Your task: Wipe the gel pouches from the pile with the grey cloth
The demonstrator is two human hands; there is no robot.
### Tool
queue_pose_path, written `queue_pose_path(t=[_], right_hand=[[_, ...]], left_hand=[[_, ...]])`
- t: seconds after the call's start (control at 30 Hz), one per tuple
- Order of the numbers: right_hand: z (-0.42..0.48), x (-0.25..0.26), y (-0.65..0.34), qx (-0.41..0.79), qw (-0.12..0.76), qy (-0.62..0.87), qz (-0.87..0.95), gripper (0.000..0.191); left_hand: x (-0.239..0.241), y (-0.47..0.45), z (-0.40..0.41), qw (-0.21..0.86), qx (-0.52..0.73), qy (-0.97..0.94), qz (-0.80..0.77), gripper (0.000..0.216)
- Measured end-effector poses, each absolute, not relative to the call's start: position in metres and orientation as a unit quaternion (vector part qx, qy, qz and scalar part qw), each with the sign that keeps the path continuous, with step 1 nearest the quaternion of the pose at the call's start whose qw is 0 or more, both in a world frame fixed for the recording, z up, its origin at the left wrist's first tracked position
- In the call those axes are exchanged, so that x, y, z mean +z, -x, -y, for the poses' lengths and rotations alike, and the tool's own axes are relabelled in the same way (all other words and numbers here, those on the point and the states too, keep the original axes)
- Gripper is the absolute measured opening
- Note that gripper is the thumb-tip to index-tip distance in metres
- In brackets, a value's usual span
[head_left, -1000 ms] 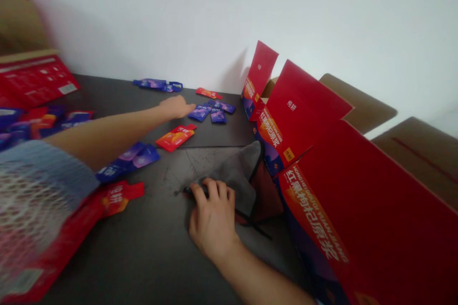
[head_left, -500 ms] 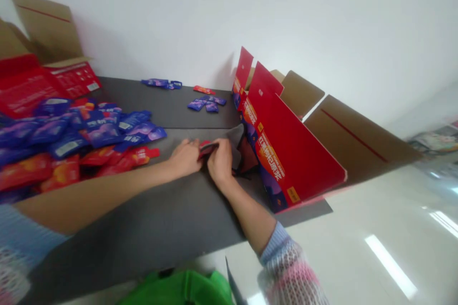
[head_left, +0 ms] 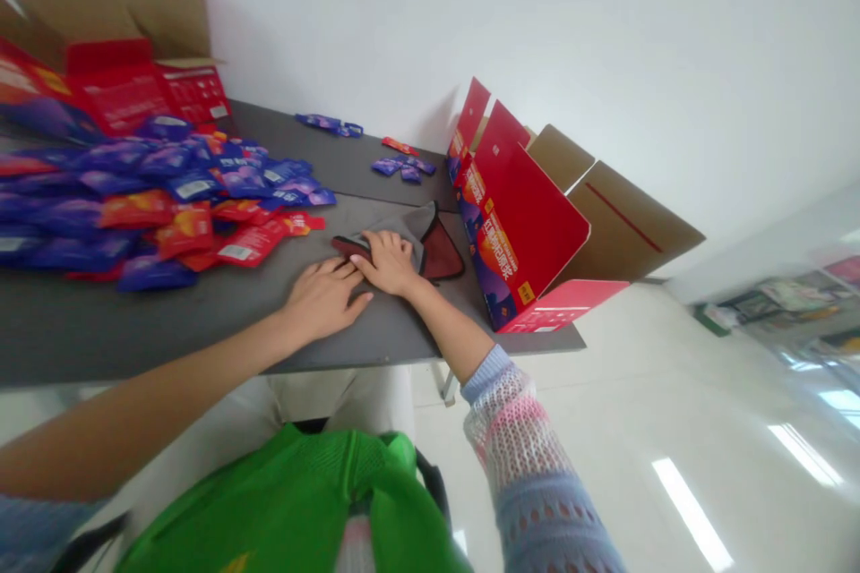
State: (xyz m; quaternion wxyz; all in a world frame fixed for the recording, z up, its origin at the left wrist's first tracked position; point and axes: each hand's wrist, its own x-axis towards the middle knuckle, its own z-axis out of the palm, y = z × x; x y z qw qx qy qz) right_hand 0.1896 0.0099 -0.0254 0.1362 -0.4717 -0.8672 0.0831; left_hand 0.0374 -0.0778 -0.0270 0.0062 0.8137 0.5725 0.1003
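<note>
Noted directly beneath right hand [head_left: 390, 263]: cloth [head_left: 417, 222], extending past it to the right. Unable to tell whether gripped there. Seen just left: left hand [head_left: 323, 297], open, palm down, fingertips near cloth's edge. Found farther left: sachets [head_left: 245, 182]; right of both hands: boxes [head_left: 520, 192].

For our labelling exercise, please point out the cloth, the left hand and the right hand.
cloth [head_left: 417, 227]: head view, on its grey part.
left hand [head_left: 323, 301]: head view, on its back.
right hand [head_left: 390, 265]: head view, on its back.
</note>
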Motion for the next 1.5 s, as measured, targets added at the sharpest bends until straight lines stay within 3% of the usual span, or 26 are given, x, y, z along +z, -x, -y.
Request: queue_pose_path(t=[0.33, 0.53, 0.67, 0.87, 1.1, 1.27, 1.5], right_hand=[[-0.049, -0.024, -0.199, 0.095, 0.093, 0.616, 0.776, 0.062], [-0.014, -0.021, -0.197, 0.059, 0.119, 0.517, 0.845, 0.065], [0.0, -0.022, -0.201, 0.016, 0.195, 0.43, 0.881, 0.083], [-0.024, -0.018, -0.214, 0.147, 0.13, 0.361, 0.912, 0.043], [-0.036, -0.012, -0.234, 0.302, 0.184, 0.332, 0.875, 0.062], [-0.04, -0.015, -0.248, 0.282, 0.291, 0.379, 0.832, 0.059], [-0.067, -0.02, -0.258, 0.156, 0.612, 0.458, 0.626, 0.069]], left_hand=[[-0.021, -0.048, 0.086, 0.013, 0.065, -0.781, -0.621, 0.063], [-0.034, -0.044, 0.085, 0.003, 0.117, -0.764, -0.634, 0.066], [-0.036, -0.052, 0.083, 0.02, 0.135, -0.749, -0.648, 0.069], [-0.031, -0.074, 0.084, 0.048, 0.119, -0.708, -0.694, 0.068], [-0.027, -0.093, 0.082, 0.063, 0.107, -0.669, -0.732, 0.067], [-0.026, -0.092, 0.082, 0.076, 0.093, -0.666, -0.736, 0.068], [-0.02, -0.088, 0.092, 0.052, 0.073, -0.653, -0.752, 0.066]])
